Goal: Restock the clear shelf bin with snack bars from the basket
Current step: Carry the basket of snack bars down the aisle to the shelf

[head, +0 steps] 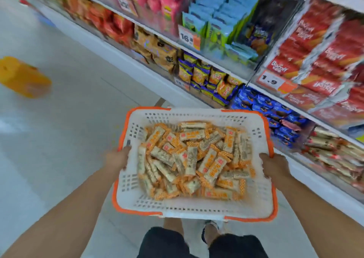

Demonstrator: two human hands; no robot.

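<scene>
Gripping the white perforated plastic basket with an orange rim [126,181] at its two short sides, we hold it out in front of our waist above the pale tiled floor [59,139]. Our left hand [118,158] curls over the left rim, fingertips inside the wall; our right hand [272,164] clamps the right rim the same way. The basket's long axis runs left to right across our body, its far edge tipped toward the white store shelving [137,64] that slants away on our right.

Inside lies one loose heap of small orange-and-cream wrapped snack bars [194,159]. They point every way, with no common direction; several near the right wall stand roughly upright in the picture, others lie crosswise. There are too many, overlapped and blurred, to count; dozens at least.

On the lowest tier at the right, one clear shelf bin [332,155] holds similar cream-and-red wrapped bars, though motion blur hides the detail. One yellow-orange object [23,76] sits on the floor far to the left, too smeared to identify.
</scene>
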